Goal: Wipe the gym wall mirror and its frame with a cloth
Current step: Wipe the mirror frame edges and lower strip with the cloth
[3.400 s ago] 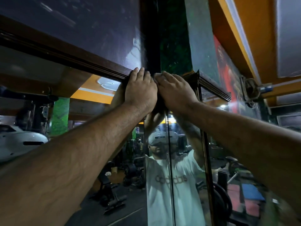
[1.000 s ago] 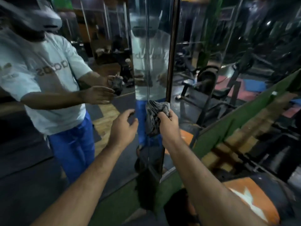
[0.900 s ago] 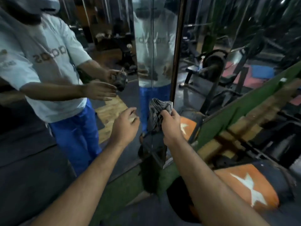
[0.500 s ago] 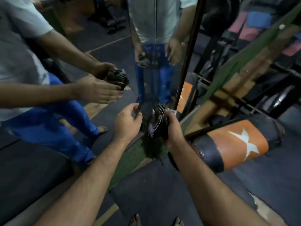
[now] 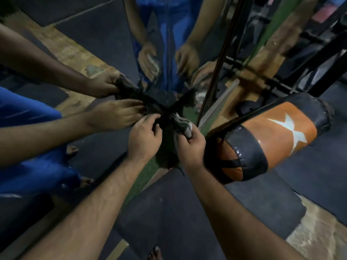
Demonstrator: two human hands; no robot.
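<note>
The right hand (image 5: 191, 145) pinches a crumpled grey cloth (image 5: 183, 124), now down by the shiny mirror (image 5: 105, 38) bottom; left hand (image 5: 144, 137) fingers curl loosely.

No readable text, brand, label or number anywhere. Closest thing to a sign: a white star shape on the orange and black cylindrical leather punching bag (image 5: 270, 137) lying on the floor. Reflections in the mirror panels too dark and blurry for any lettering.

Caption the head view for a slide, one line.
Right hand grips the cloth at the mirror frame's base, left hand alongside, punching bag nearby.
</note>
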